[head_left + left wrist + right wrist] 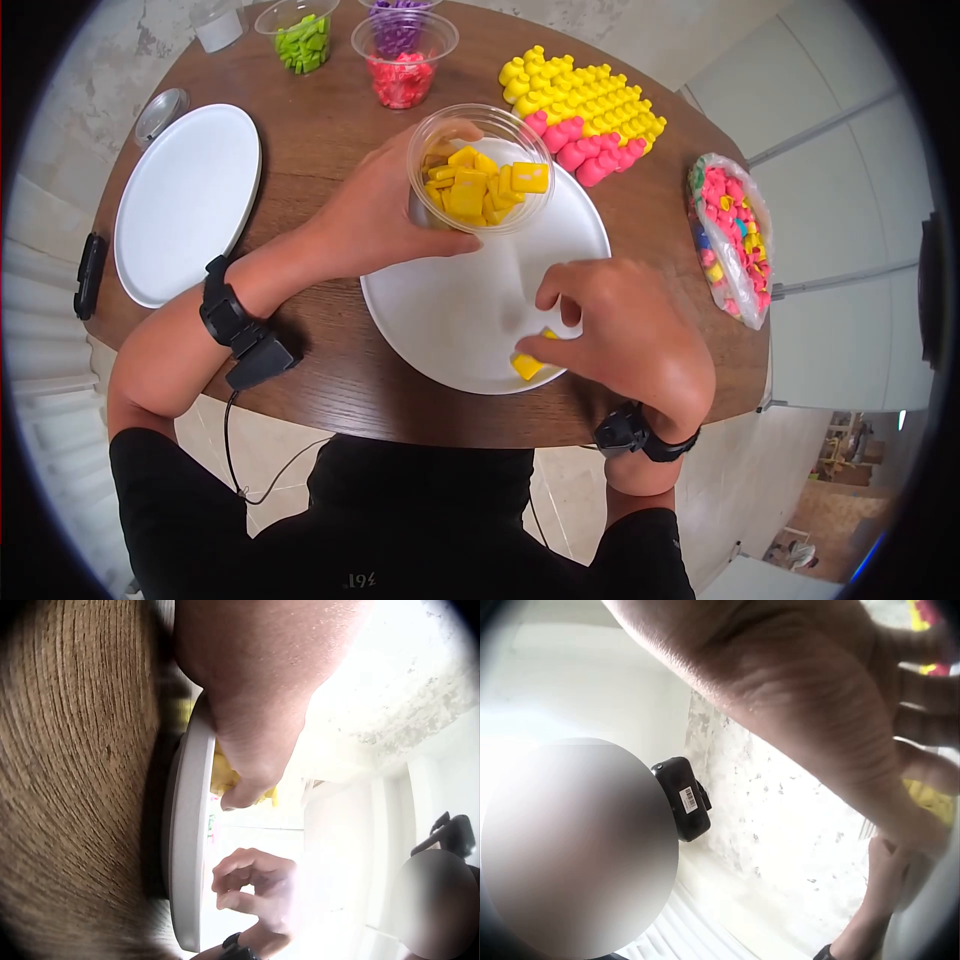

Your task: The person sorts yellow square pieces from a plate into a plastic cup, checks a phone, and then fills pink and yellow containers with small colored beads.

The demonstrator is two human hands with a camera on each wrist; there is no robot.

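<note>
In the head view, the left hand (385,205) grips a clear plastic cup (418,190) of yellow square pieces (467,193), tilted above the large white round plate (450,330). The right hand (635,325) is low over the plate's right side, its fingers bent and a gap between index finger and thumb. A yellow piece (527,366) shows on the plate, partly covered by that thumb; contact is unclear. The left wrist view shows the left hand (255,727) at the yellow pieces (223,774) and the right hand (259,892) with loosely bent fingers.
An empty white plate (185,205) lies at left beside a round clear lid (160,115). Cups of green (303,45), purple (397,32) and pink pieces (402,82) stand behind. Yellow and pink bottle-shaped pieces (580,95) stand back right; a filled plastic bag (735,240) lies right.
</note>
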